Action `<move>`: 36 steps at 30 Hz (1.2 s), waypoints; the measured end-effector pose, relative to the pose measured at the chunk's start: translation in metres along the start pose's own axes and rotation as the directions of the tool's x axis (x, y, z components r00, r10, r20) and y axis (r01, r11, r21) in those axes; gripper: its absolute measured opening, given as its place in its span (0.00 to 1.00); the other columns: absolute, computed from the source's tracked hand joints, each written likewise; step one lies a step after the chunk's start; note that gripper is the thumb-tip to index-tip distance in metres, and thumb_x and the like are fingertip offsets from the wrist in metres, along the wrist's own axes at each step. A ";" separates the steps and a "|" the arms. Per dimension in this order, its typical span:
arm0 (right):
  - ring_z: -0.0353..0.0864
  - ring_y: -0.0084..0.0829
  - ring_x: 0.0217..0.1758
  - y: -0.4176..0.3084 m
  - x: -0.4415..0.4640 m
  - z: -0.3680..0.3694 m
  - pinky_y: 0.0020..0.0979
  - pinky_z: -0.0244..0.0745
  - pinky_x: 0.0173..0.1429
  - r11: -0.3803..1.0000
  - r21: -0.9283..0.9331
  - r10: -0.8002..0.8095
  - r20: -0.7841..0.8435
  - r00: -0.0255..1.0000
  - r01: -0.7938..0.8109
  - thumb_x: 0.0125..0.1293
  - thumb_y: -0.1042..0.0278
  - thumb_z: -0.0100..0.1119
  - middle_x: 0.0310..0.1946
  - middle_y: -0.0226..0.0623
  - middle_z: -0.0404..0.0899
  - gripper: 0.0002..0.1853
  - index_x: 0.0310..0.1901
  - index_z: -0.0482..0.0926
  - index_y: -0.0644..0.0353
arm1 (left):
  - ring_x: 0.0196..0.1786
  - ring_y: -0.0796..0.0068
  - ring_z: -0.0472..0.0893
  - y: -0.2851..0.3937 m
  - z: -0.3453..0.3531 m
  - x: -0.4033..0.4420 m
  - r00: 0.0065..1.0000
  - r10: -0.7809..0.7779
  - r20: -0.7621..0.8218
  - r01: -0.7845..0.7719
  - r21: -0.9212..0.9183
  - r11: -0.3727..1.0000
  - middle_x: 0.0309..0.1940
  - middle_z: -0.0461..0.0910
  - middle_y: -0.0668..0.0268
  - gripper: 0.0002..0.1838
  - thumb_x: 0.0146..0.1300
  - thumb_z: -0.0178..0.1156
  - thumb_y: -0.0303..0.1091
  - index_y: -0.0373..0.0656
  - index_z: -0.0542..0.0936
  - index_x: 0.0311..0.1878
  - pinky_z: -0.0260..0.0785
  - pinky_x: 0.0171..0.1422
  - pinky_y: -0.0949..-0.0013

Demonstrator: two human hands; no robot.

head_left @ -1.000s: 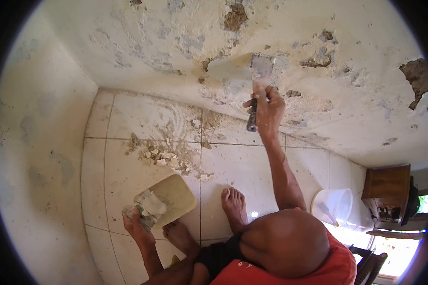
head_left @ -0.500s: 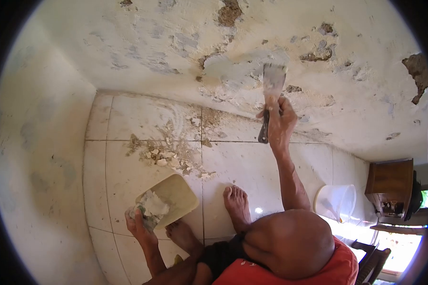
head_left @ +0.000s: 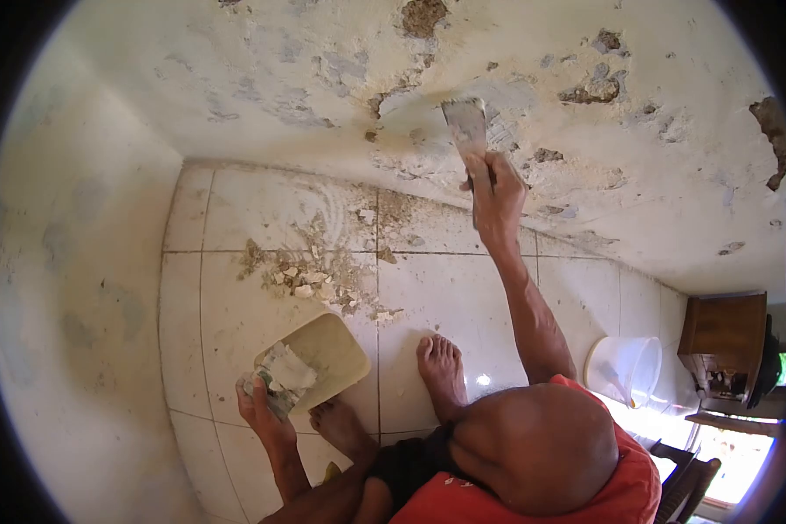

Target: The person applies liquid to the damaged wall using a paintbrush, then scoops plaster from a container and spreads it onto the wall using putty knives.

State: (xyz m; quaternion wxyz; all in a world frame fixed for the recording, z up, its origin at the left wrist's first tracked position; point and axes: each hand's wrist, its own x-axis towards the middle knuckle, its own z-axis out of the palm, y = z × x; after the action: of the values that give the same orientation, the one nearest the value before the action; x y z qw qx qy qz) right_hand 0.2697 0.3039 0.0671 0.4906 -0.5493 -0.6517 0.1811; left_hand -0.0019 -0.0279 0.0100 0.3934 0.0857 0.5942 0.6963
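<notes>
My right hand (head_left: 500,196) grips a putty knife (head_left: 467,127) by its handle, with the broad metal blade against the wall (head_left: 576,175). A smoothed, greyish patch of filler shows around the blade. Low on the left, my left hand (head_left: 266,415) is closed on a flat piece caked with white putty (head_left: 286,371); its exact kind is hidden by the putty. This piece overlaps the left side of a cream plastic tub (head_left: 345,345). Whether my fingers also touch the tub's rim I cannot tell.
Broken plaster flakes (head_left: 310,284) and dust litter the tiled floor (head_left: 445,288). Bare feet (head_left: 441,371) stand near the tub. A translucent bucket (head_left: 624,371) and a wooden cabinet (head_left: 720,345) are on the right. Several chipped holes (head_left: 594,87) mark the wall.
My right hand has moved the putty knife left and slightly up along the wall, tilting its blade leftward. My left hand still holds the putty-covered piece by the tub.
</notes>
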 end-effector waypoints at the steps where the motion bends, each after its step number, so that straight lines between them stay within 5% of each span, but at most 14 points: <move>1: 0.82 0.24 0.22 0.005 0.007 0.000 0.28 0.72 0.27 1.000 -0.001 0.002 -0.004 1.000 -0.002 0.70 0.64 0.62 0.25 0.37 0.81 0.11 0.38 0.82 0.65 | 0.47 0.73 0.80 0.001 0.001 0.001 1.000 0.006 0.011 -0.006 -0.010 1.000 0.45 0.79 0.61 0.10 0.71 0.55 0.30 0.37 0.71 0.51 0.74 0.53 0.68; 10: 0.81 0.21 0.24 0.025 -0.015 -0.032 0.25 0.72 0.29 0.979 -0.117 0.166 -0.019 0.986 -0.167 0.69 0.68 0.61 0.25 0.34 0.80 0.09 0.39 0.83 0.67 | 0.47 0.73 0.80 0.000 -0.002 0.001 1.000 -0.012 -0.016 0.011 -0.023 1.000 0.45 0.79 0.61 0.09 0.71 0.55 0.30 0.38 0.72 0.50 0.74 0.52 0.68; 17: 0.80 0.21 0.25 -0.014 0.009 -0.016 0.26 0.70 0.28 1.000 -0.023 -0.018 -0.005 1.000 0.017 0.69 0.66 0.61 0.24 0.36 0.79 0.11 0.38 0.82 0.68 | 0.48 0.72 0.80 0.004 0.007 0.003 1.000 -0.008 0.019 0.008 -0.011 1.000 0.45 0.79 0.61 0.10 0.71 0.55 0.30 0.37 0.72 0.52 0.75 0.54 0.67; 20: 0.80 0.20 0.25 0.010 0.013 -0.008 0.27 0.70 0.28 0.968 -0.226 -0.107 0.032 0.994 0.111 0.71 0.64 0.60 0.25 0.38 0.79 0.12 0.39 0.81 0.68 | 0.48 0.72 0.80 0.001 0.008 0.004 1.000 -0.010 0.027 0.011 -0.025 1.000 0.45 0.79 0.61 0.11 0.71 0.55 0.29 0.37 0.72 0.53 0.75 0.54 0.67; 23: 0.76 0.19 0.23 0.019 -0.010 -0.020 0.25 0.68 0.27 0.956 -0.293 0.020 0.044 0.999 -0.006 0.71 0.63 0.59 0.25 0.35 0.78 0.13 0.39 0.81 0.67 | 0.48 0.72 0.80 -0.001 0.006 0.003 1.000 -0.008 0.015 0.009 -0.067 0.998 0.46 0.79 0.60 0.11 0.71 0.55 0.29 0.37 0.71 0.53 0.75 0.55 0.67; 25: 0.70 0.17 0.22 0.012 -0.022 -0.030 0.23 0.66 0.27 0.947 -0.030 0.322 0.104 0.941 -0.320 0.71 0.63 0.59 0.24 0.30 0.74 0.12 0.39 0.81 0.66 | 0.49 0.71 0.80 -0.004 -0.001 0.003 0.999 -0.015 0.040 0.017 -0.063 0.998 0.47 0.80 0.60 0.12 0.70 0.56 0.29 0.36 0.71 0.54 0.75 0.55 0.67; 27: 0.72 0.18 0.25 -0.012 -0.022 -0.047 0.27 0.69 0.29 0.928 0.017 0.363 0.190 0.912 -0.373 0.70 0.63 0.60 0.22 0.29 0.73 0.12 0.41 0.80 0.66 | 0.49 0.71 0.81 -0.002 0.000 0.001 0.999 -0.029 0.027 0.030 -0.043 0.999 0.47 0.80 0.60 0.13 0.70 0.56 0.29 0.36 0.71 0.54 0.75 0.55 0.67; 30: 0.70 0.18 0.26 -0.033 -0.021 -0.061 0.24 0.67 0.28 0.980 -0.014 0.180 0.480 0.859 -0.198 0.69 0.57 0.62 0.28 0.26 0.74 0.20 0.50 0.78 0.67 | 0.49 0.71 0.81 -0.003 0.003 0.004 0.999 -0.035 0.020 0.035 -0.033 0.999 0.48 0.80 0.60 0.13 0.70 0.57 0.29 0.36 0.71 0.55 0.75 0.56 0.67; 33: 0.69 0.16 0.25 -0.046 -0.015 -0.068 0.21 0.66 0.28 0.928 0.065 0.253 0.613 0.748 -0.367 0.71 0.62 0.56 0.27 0.25 0.72 0.24 0.63 0.74 0.69 | 0.49 0.71 0.81 -0.003 0.005 0.006 0.999 -0.034 0.040 0.036 -0.050 0.998 0.48 0.80 0.59 0.14 0.70 0.57 0.30 0.36 0.71 0.55 0.75 0.56 0.67; 36: 0.72 0.17 0.27 -0.029 -0.006 -0.057 0.23 0.69 0.29 0.964 0.135 0.125 0.529 0.839 -0.229 0.75 0.61 0.51 0.27 0.26 0.73 0.23 0.64 0.74 0.68 | 0.50 0.70 0.82 -0.007 0.005 0.004 0.998 -0.030 0.052 0.033 -0.065 0.997 0.48 0.80 0.59 0.14 0.70 0.57 0.29 0.36 0.71 0.55 0.75 0.56 0.66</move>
State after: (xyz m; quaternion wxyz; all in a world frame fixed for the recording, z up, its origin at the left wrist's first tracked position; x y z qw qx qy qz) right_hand 0.3010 0.2713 0.1128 0.3297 -0.4886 -0.6846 0.4288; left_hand 0.0010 -0.0216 0.0034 0.4218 0.0810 0.5618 0.7070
